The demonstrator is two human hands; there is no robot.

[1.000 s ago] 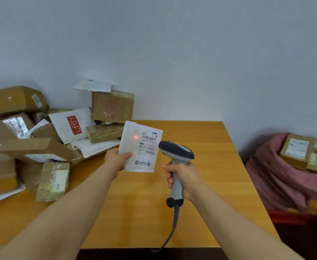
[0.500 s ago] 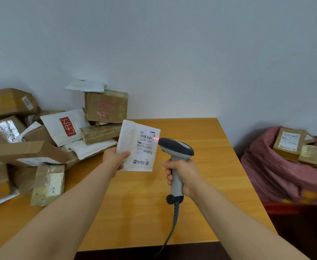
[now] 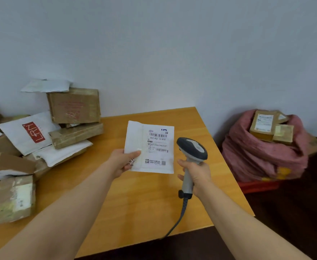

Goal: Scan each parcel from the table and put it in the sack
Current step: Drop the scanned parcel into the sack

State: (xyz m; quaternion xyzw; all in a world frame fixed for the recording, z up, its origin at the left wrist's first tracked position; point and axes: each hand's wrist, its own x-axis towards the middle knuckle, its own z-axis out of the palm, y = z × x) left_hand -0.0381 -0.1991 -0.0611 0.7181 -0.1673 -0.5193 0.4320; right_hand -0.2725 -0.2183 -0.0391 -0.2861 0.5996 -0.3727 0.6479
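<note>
My left hand (image 3: 123,162) pinches the lower left corner of a flat white mailer parcel (image 3: 150,147), label side up, above the wooden table (image 3: 135,203). Just to its right, my right hand (image 3: 196,176) grips the handle of a grey barcode scanner (image 3: 192,152), whose dark head sits beside the label's barcodes. No red light shows on the label. A pink sack (image 3: 262,158) sits on the floor to the right of the table, with brown boxes (image 3: 268,126) on top of it.
A heap of brown boxes and white mailers (image 3: 41,139) covers the table's left side against the wall. A taped packet (image 3: 15,197) lies near the front left. The scanner's cable (image 3: 180,218) hangs over the table's front edge. The sack rests in a red crate (image 3: 258,185).
The red scan dot on the label, seen in both earlier frames, is gone. The view has swung left to right, so the sack sits nearer the middle; both hands keep their hold.
</note>
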